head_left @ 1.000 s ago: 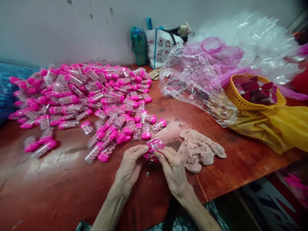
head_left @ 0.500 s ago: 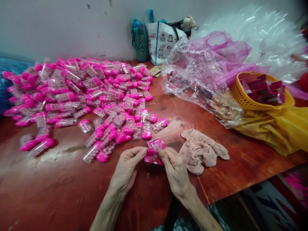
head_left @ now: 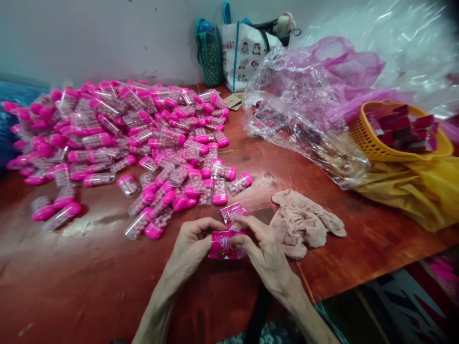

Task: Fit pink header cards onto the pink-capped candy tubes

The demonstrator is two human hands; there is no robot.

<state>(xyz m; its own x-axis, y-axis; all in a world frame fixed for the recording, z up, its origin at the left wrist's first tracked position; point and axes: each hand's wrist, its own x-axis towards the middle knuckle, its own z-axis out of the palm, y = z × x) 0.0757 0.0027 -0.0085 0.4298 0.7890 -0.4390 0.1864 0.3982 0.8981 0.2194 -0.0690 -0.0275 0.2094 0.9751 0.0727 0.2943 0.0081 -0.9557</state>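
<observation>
My left hand [head_left: 189, 250] pinches the left end of a pink printed wrapper sleeve [head_left: 220, 246] between thumb and fingers. At its other end, my right hand [head_left: 267, 253] grips the same sleeve, with its thumb on the printed front. Just beyond it, partly hidden by the right hand's fingers, is another pink printed piece [head_left: 231, 212]; whether the two are joined I cannot tell. A crumpled beige cloth [head_left: 301, 222] lies to the right of my right hand. Past my hands, several clear pink-capped containers [head_left: 158, 191] hold pink balls.
The container pile stretches across the wooden table [head_left: 107, 277] at left. A yellow basket [head_left: 373, 138] of dark red pieces stands at right, beside clear plastic film [head_left: 287, 124] and yellow plastic [head_left: 412, 191]. A white bag [head_left: 240, 57] and green bag [head_left: 210, 57] stand against the wall.
The pink sleeve has come slightly nearer and now shows more of its printed front. My right hand's fingers have spread a little. The camera view has shifted slightly.
</observation>
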